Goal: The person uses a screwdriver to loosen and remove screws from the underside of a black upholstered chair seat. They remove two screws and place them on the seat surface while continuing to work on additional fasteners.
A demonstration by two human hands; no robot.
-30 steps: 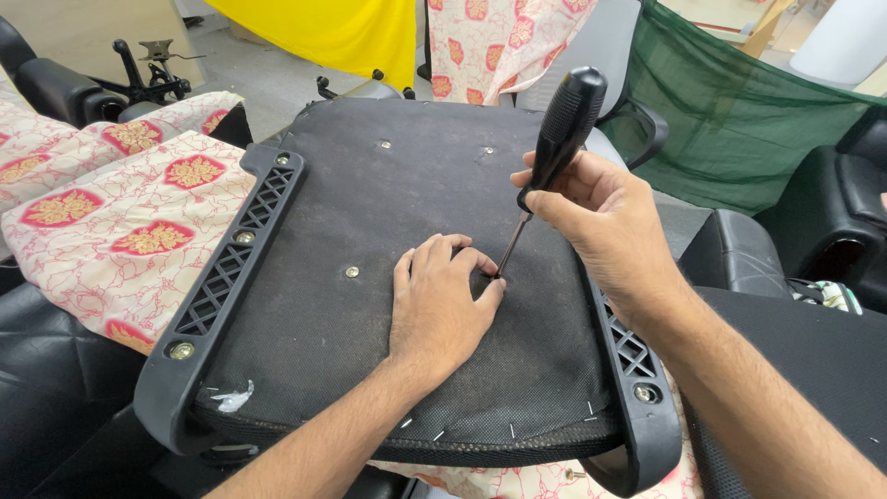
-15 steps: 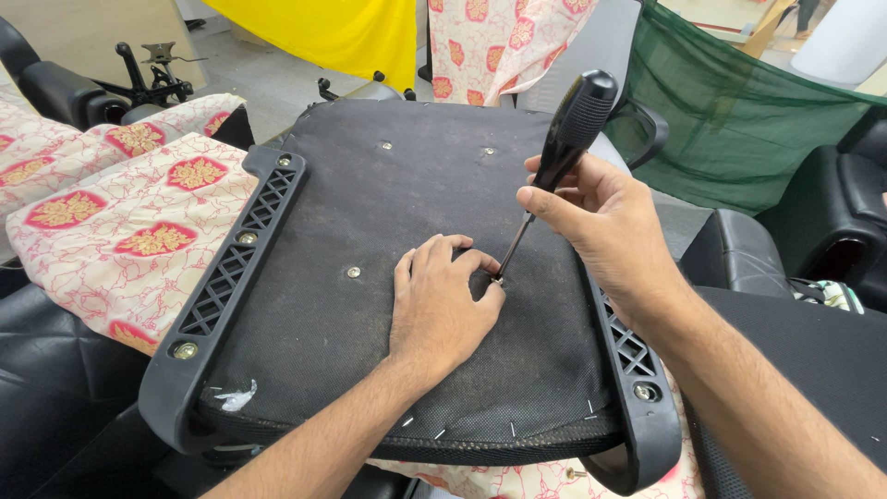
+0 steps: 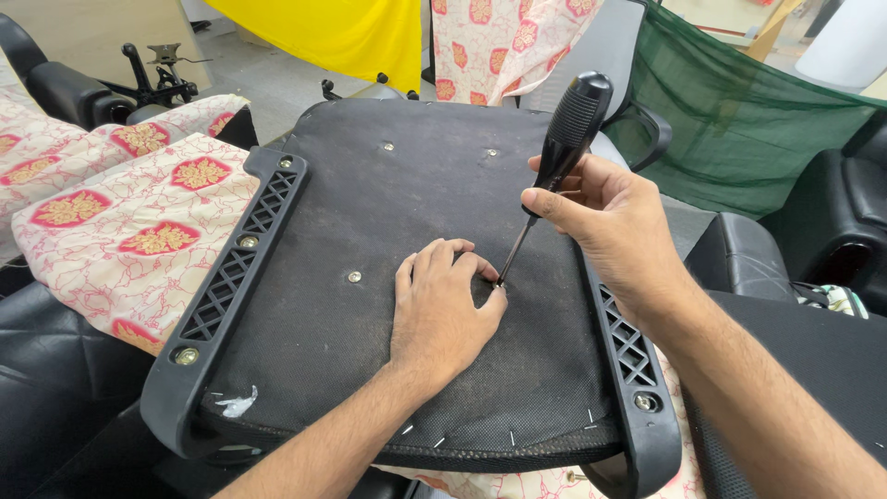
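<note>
Screwdriver [image 3: 557, 157] tilted, black handle gripped in the right hand [image 3: 605, 226], its tip down on the upturned chair seat base [image 3: 370, 212] near the middle. Left hand [image 3: 439, 314] lies flat on the black fabric, fingertips curled around the tip, grasping nothing; patterned cloth [image 3: 139, 231] at left.

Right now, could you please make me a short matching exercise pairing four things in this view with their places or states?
Things:
1. screwdriver
2. left hand
3. yellow cloth
4. patterned cushion

Places or states:
A. lies left of the seat base
B. gripped in the right hand
C. hangs at the back
D. pressed flat on the seat base

Pairs: 1-B, 2-D, 3-C, 4-A
</note>
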